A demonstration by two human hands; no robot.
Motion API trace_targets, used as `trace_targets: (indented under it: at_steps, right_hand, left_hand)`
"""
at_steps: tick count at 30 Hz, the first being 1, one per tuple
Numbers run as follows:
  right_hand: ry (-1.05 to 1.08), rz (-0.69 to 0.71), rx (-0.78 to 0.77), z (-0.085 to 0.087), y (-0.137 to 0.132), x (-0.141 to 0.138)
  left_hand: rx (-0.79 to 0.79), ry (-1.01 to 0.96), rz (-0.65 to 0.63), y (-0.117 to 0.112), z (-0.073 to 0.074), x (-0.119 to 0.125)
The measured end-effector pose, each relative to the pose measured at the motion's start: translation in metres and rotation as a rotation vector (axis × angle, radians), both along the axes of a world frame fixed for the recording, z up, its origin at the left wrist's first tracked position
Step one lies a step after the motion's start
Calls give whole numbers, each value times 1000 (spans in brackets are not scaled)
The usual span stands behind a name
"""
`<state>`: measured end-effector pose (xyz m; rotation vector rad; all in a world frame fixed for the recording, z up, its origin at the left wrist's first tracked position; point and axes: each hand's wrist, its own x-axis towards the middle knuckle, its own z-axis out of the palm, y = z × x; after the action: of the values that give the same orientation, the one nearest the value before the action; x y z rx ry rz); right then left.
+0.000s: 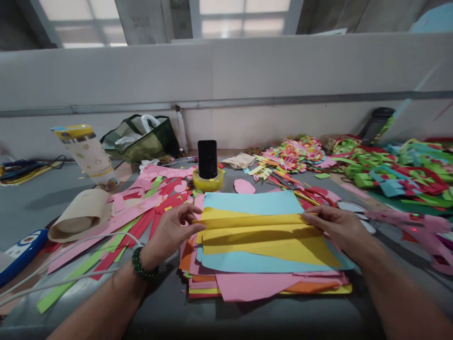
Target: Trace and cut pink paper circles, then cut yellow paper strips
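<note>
A yellow paper sheet (pixel 262 236) lies on top of a stack of coloured papers (pixel 255 283), with its far part folded into a raised pleat. My left hand (pixel 173 231), with a green bead bracelet on the wrist, pinches the pleat's left end. Fingers of my right hand (pixel 336 224) pinch the right end of the same fold. A light blue sheet (pixel 253 202) shows just behind the yellow one.
A black phone (pixel 207 158) stands in a yellow tape roll (pixel 208 182). Pink, red and green paper strips (pixel 134 222) lie left. A pink glue gun (pixel 421 226) and scissors (pixel 350 206) lie right, with paper craft pieces (pixel 389 165) behind. A patterned bottle (pixel 88 156) and a paper roll (pixel 79 215) sit far left.
</note>
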<state>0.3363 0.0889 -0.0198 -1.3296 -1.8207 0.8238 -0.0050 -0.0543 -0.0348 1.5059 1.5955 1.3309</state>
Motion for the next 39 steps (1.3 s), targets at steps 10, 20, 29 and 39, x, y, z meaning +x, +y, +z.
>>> trace_targets:
  at_steps: [10,20,29,39]
  right_hand:
    - [-43,139,-109,-3,-1,0]
    - [-416,196,15,-17,-2,-7]
    - [-558,175,19,-17,-7,-8]
    - [-626,205,8,-13,-5,-8]
  left_hand:
    - [-202,35,-82,-3,7,0]
    - [-423,219,-179,-1,-4,-2]
    - [-355,795,-137,-5,0,-1]
    - [25,1301,-640,-1,8,15]
